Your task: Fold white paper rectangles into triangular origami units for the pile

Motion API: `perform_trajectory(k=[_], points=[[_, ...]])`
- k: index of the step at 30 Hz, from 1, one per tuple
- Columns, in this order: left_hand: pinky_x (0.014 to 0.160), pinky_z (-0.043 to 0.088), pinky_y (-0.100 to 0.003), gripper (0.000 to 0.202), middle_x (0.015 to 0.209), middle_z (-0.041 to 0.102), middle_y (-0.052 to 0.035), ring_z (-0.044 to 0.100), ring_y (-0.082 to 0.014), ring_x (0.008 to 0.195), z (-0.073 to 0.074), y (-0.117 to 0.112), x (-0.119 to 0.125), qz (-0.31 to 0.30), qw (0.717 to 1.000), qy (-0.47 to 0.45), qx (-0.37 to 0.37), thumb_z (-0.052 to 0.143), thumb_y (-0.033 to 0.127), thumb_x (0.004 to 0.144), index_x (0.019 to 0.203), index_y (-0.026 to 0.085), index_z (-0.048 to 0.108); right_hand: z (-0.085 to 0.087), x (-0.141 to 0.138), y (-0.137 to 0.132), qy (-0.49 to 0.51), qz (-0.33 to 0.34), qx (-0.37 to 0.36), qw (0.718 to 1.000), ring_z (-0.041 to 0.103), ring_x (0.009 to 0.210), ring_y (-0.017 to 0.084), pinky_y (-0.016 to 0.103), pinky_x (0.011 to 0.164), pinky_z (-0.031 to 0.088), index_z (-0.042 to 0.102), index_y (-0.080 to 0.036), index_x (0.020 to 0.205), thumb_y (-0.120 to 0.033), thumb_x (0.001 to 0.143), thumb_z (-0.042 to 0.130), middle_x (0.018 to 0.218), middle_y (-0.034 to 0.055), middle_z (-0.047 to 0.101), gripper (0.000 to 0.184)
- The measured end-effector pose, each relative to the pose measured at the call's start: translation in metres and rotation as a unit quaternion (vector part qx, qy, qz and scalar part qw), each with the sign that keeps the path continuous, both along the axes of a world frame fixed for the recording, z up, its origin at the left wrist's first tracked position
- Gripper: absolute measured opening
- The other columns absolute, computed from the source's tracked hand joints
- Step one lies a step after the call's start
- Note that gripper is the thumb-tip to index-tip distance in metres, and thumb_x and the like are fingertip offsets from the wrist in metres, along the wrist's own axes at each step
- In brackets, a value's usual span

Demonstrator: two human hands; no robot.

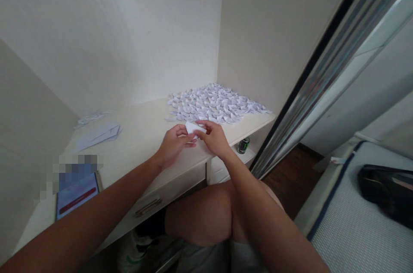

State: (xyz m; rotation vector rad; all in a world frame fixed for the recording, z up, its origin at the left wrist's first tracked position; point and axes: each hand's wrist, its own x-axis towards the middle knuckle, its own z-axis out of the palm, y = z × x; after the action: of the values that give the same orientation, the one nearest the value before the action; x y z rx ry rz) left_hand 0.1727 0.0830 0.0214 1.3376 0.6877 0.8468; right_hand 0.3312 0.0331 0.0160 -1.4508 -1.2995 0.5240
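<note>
A small white folded piece of paper (192,127) is pinched between both hands just above the cream desk (142,135). My left hand (174,144) grips its left side with curled fingers. My right hand (213,137) pinches its right side with thumb and fingertips. Just beyond the hands, a large heap of several small folded white paper pieces (214,103) covers the desk's far right corner.
Flat paper sheets (97,134) and some paper scraps (93,117) lie at the desk's left. A tablet (77,195) rests near the front left edge. A can (243,145) stands on a lower shelf. A bed (355,221) with a black bag (387,193) is at right.
</note>
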Motion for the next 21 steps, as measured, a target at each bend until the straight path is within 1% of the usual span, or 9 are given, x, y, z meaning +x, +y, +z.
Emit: perform_trajectory(k=[2, 4, 6, 8, 10, 14, 15, 18, 21], points=[[0.073, 0.06, -0.033, 0.047, 0.09, 0.07, -0.0028, 0.068, -0.0146, 0.075, -0.001, 0.0, -0.001, 0.011, 1.0, 0.008, 0.001, 0.09, 0.04, 0.064, 0.095, 0.014, 0.065, 0.002, 0.003, 0.006, -0.015, 0.039, 0.009, 0.999, 0.065, 0.073, 0.015, 0.03, 0.073, 0.054, 0.074, -0.017, 0.12, -0.022, 0.085, 0.07, 0.095, 0.0044, 0.078, 0.035], [0.072, 0.06, -0.032, 0.043, 0.089, 0.07, -0.003, 0.067, -0.0136, 0.074, -0.001, 0.001, -0.001, 0.022, 1.0, 0.012, 0.004, 0.089, 0.038, 0.065, 0.092, 0.014, 0.067, 0.002, 0.004, 0.008, -0.032, 0.069, 0.013, 0.997, 0.067, 0.079, 0.016, 0.032, 0.078, 0.055, 0.076, -0.018, 0.116, -0.021, 0.087, 0.068, 0.103, 0.0054, 0.079, 0.03], [0.071, 0.061, -0.032, 0.04, 0.088, 0.07, -0.003, 0.066, -0.0134, 0.073, -0.002, 0.001, -0.001, 0.037, 0.999, 0.01, -0.001, 0.089, 0.037, 0.065, 0.089, 0.014, 0.068, -0.002, 0.004, 0.008, -0.044, 0.069, 0.023, 0.996, 0.069, 0.086, 0.018, 0.033, 0.083, 0.055, 0.076, -0.02, 0.115, -0.02, 0.089, 0.067, 0.108, 0.0062, 0.079, 0.028], [0.072, 0.062, -0.033, 0.038, 0.087, 0.07, -0.0031, 0.067, -0.0138, 0.073, -0.003, 0.001, -0.001, 0.052, 0.999, 0.006, -0.01, 0.089, 0.036, 0.064, 0.087, 0.014, 0.068, -0.006, 0.002, 0.007, -0.057, 0.048, 0.046, 0.996, 0.07, 0.093, 0.02, 0.034, 0.084, 0.055, 0.076, -0.021, 0.117, -0.021, 0.09, 0.066, 0.11, 0.0074, 0.079, 0.029], [0.073, 0.063, -0.034, 0.035, 0.085, 0.07, -0.0029, 0.068, -0.0143, 0.073, -0.003, 0.0, 0.0, 0.062, 0.998, 0.002, -0.015, 0.089, 0.034, 0.064, 0.085, 0.014, 0.068, -0.01, 0.0, 0.005, -0.08, 0.039, 0.074, 0.993, 0.07, 0.096, 0.02, 0.032, 0.081, 0.056, 0.075, -0.021, 0.12, -0.024, 0.092, 0.064, 0.111, 0.0088, 0.077, 0.03], [0.073, 0.064, -0.035, 0.033, 0.082, 0.07, -0.0021, 0.068, -0.0146, 0.072, -0.002, -0.001, 0.0, 0.076, 0.997, 0.002, -0.008, 0.088, 0.034, 0.067, 0.085, 0.014, 0.068, -0.014, -0.003, 0.001, -0.107, 0.047, 0.112, 0.987, 0.07, 0.099, 0.02, 0.03, 0.074, 0.059, 0.072, -0.022, 0.126, -0.025, 0.097, 0.059, 0.117, 0.0107, 0.074, 0.032], [0.073, 0.064, -0.035, 0.033, 0.082, 0.071, -0.0021, 0.068, -0.0144, 0.071, -0.002, -0.001, 0.0, 0.081, 0.997, 0.003, -0.004, 0.088, 0.034, 0.067, 0.085, 0.015, 0.068, -0.013, -0.004, 0.0, -0.114, 0.046, 0.119, 0.985, 0.07, 0.101, 0.021, 0.03, 0.076, 0.06, 0.071, -0.022, 0.126, -0.025, 0.098, 0.057, 0.119, 0.0107, 0.074, 0.032], [0.071, 0.065, -0.034, 0.036, 0.083, 0.07, -0.0015, 0.067, -0.0142, 0.071, -0.003, 0.0, 0.0, 0.094, 0.995, 0.001, 0.017, 0.087, 0.033, 0.068, 0.091, 0.015, 0.067, -0.012, -0.005, -0.001, -0.141, 0.038, 0.137, 0.98, 0.07, 0.109, 0.022, 0.035, 0.089, 0.06, 0.071, -0.023, 0.127, -0.024, 0.1, 0.054, 0.122, 0.0111, 0.073, 0.032], [0.07, 0.065, -0.034, 0.046, 0.084, 0.069, 0.0003, 0.067, -0.0143, 0.071, -0.003, 0.001, 0.0, 0.087, 0.995, 0.003, 0.05, 0.085, 0.032, 0.07, 0.109, 0.017, 0.064, -0.012, -0.006, -0.002, -0.157, 0.032, 0.145, 0.976, 0.07, 0.11, 0.023, 0.038, 0.095, 0.059, 0.071, -0.023, 0.128, -0.023, 0.1, 0.054, 0.122, 0.0112, 0.073, 0.033]])
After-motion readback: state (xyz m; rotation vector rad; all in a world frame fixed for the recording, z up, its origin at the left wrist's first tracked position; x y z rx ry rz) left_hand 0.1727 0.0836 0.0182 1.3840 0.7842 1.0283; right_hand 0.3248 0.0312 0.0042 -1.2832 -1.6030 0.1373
